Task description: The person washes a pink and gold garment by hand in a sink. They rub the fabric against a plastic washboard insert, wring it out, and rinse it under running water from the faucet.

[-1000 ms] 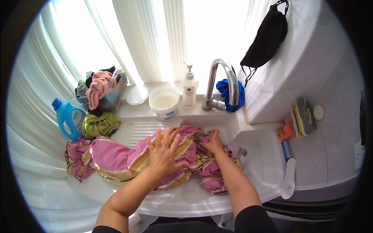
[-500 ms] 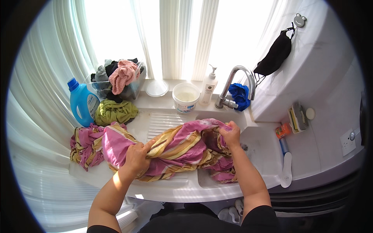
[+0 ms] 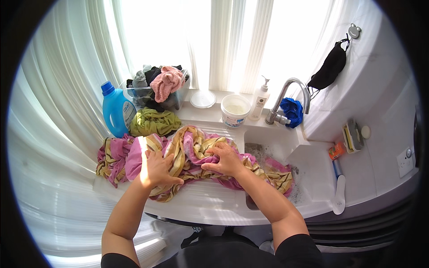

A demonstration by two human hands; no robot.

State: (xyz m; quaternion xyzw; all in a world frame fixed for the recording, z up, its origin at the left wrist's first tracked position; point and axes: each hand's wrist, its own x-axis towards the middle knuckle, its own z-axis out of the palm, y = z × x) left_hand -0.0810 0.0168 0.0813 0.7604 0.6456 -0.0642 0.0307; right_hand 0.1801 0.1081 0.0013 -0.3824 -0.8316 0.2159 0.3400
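Note:
A wet pink cloth with yellow and brown stripes (image 3: 192,147) lies bunched across the washboard part of a white sink, and its right end trails into the basin. My left hand (image 3: 157,169) rests on the middle of the heap, fingers spread. To its right, my right hand (image 3: 225,160) lies on the cloth with its fingers apart and slightly bent, gripping no fold that I can see. Grey suds and water show in the sink basin (image 3: 308,172) around the trailing end.
Behind the cloth are a blue detergent bottle (image 3: 118,111), a green cloth (image 3: 154,121), a clear bin of laundry (image 3: 178,100), a white tub (image 3: 234,117), a round lid (image 3: 203,99), a pump bottle (image 3: 259,102) and a faucet (image 3: 288,91). A white-handled brush (image 3: 339,196) lies right.
My right hand has let go of the cloth's right end and moved left onto the heap. The cloth is more bunched on the washboard. My left hand's fingers have spread. The view has shifted.

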